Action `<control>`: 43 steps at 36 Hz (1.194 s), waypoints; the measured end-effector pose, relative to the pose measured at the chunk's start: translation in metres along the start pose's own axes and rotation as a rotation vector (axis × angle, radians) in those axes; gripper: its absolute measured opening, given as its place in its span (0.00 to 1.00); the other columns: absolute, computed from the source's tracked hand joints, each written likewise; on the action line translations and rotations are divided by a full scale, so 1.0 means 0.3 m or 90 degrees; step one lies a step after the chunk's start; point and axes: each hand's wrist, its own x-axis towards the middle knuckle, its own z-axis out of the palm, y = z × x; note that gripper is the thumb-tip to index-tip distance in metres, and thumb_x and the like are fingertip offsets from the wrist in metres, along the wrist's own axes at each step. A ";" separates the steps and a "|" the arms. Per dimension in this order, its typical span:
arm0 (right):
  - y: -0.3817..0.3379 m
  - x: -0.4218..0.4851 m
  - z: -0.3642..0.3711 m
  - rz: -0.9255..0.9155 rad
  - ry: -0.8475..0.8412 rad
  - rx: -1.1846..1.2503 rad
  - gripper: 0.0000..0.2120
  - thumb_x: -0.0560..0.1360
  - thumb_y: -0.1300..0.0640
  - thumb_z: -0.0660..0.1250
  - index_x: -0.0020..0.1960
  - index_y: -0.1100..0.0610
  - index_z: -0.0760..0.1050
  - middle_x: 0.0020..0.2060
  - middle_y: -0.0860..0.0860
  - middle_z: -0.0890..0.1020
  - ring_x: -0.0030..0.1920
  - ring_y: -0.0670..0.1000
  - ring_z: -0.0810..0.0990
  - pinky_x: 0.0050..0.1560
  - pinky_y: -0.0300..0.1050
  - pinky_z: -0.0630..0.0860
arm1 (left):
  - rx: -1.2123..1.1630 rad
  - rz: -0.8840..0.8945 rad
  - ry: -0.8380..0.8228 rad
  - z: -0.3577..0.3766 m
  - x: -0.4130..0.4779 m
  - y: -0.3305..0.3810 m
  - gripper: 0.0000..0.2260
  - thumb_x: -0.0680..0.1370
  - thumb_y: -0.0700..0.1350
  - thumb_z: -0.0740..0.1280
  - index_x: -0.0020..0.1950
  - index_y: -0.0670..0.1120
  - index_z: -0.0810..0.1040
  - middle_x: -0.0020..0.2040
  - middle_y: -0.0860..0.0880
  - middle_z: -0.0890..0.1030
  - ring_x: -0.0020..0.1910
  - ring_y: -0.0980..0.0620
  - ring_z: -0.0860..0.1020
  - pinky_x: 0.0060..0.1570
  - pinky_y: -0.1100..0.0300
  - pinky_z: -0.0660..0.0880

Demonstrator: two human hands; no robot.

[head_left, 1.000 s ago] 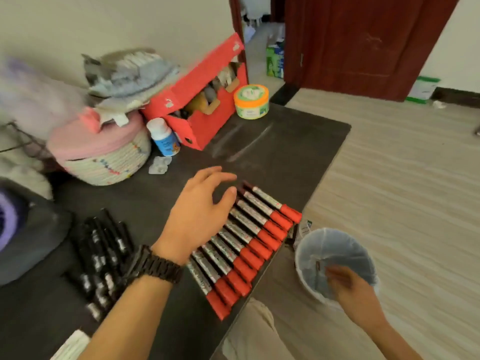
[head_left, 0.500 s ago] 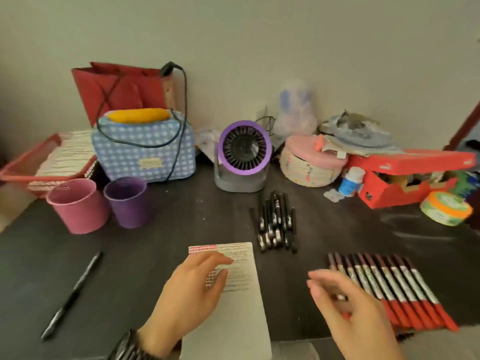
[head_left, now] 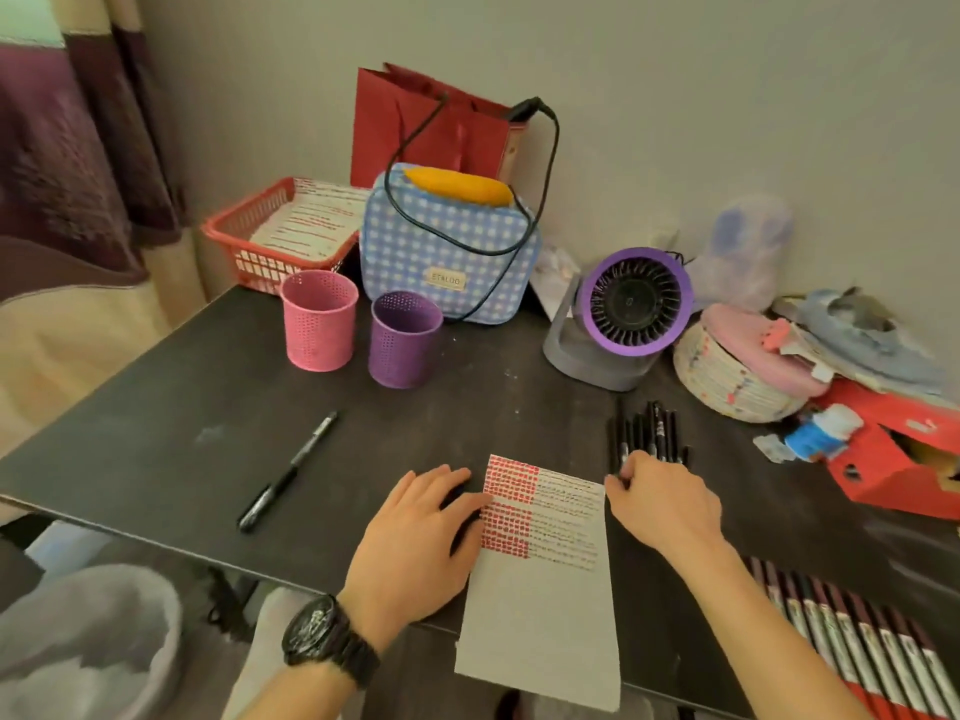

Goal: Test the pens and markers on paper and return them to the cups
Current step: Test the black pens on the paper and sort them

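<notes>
Hands: your left hand (head_left: 415,543) lies flat with fingers straight, pressing the table and the left edge of the paper (head_left: 540,615). Your right hand (head_left: 665,506) reaches past the sheet's far right corner with fingers bent over the near ends of the black pens (head_left: 649,439). You cannot tell from this view whether it pinches one.

Deciding relation: the black pens lie just beyond your right hand, bundled side by side, with their long axes running away from you toward the wall. The right hand touches or nearly touches them, while the left is held off by the width of the sheet. A pick therefore falls to the right hand, drawing a pen back along its own axis.

Return path: the pink cup (head_left: 319,327) and purple cup (head_left: 405,340) stand upright, just beside each other, well apart from the pens at the far left. Your left hand is the nearer one.

Other stock: a lone black marker (head_left: 291,470) lies slantwise left of the sheet. A row of red-capped markers (head_left: 857,641) lies parallel at your near right.

Materials: the sheet is matte and pale, with red marks and finer strokes across its upper part, and its near end overhangs the table (head_left: 156,433). The pens are slim, glossy black barrels and likely to roll. The cups are perforated cylinders, and no pen shows above either rim.
</notes>
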 end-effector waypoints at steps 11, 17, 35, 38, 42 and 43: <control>-0.031 0.031 -0.027 0.039 -0.060 0.051 0.13 0.81 0.49 0.63 0.45 0.57 0.76 0.38 0.52 0.79 0.41 0.56 0.80 0.43 0.49 0.78 | -0.005 -0.004 -0.025 -0.005 0.006 -0.011 0.25 0.80 0.65 0.46 0.74 0.63 0.67 0.79 0.59 0.63 0.79 0.56 0.57 0.76 0.56 0.42; -0.005 -0.058 -0.058 0.110 -0.049 0.481 0.04 0.78 0.52 0.68 0.46 0.51 0.77 0.32 0.48 0.86 0.31 0.46 0.85 0.44 0.49 0.84 | -0.011 -0.007 -0.022 0.009 0.006 -0.018 0.23 0.82 0.64 0.50 0.76 0.63 0.65 0.79 0.60 0.63 0.79 0.57 0.56 0.76 0.57 0.42; -0.158 -0.583 -0.030 0.190 -0.079 1.167 0.15 0.59 0.49 0.81 0.44 0.49 0.84 0.45 0.54 0.87 0.37 0.57 0.86 0.27 0.43 0.76 | -0.299 -0.002 0.071 -0.089 -0.092 0.105 0.22 0.81 0.69 0.48 0.66 0.64 0.73 0.62 0.69 0.76 0.65 0.64 0.72 0.59 0.71 0.69; -0.185 -0.619 -0.010 0.171 -0.074 1.153 0.15 0.62 0.51 0.82 0.48 0.51 0.86 0.40 0.52 0.85 0.33 0.52 0.80 0.28 0.41 0.74 | -0.294 0.051 0.053 -0.102 -0.124 0.168 0.19 0.83 0.66 0.48 0.56 0.61 0.76 0.51 0.65 0.79 0.52 0.58 0.78 0.48 0.67 0.72; -0.200 -0.647 -0.001 0.135 -0.084 1.185 0.17 0.64 0.44 0.80 0.49 0.50 0.85 0.35 0.53 0.82 0.30 0.51 0.76 0.28 0.44 0.73 | -0.271 0.083 0.024 -0.082 -0.142 0.208 0.23 0.84 0.63 0.49 0.40 0.53 0.75 0.37 0.57 0.77 0.39 0.55 0.76 0.39 0.56 0.73; -0.200 -0.650 0.000 0.136 -0.088 1.192 0.16 0.66 0.44 0.82 0.49 0.50 0.85 0.34 0.54 0.81 0.29 0.51 0.76 0.27 0.44 0.72 | -0.274 0.080 0.027 -0.076 -0.144 0.212 0.23 0.83 0.62 0.49 0.37 0.53 0.73 0.35 0.56 0.76 0.37 0.55 0.75 0.37 0.55 0.73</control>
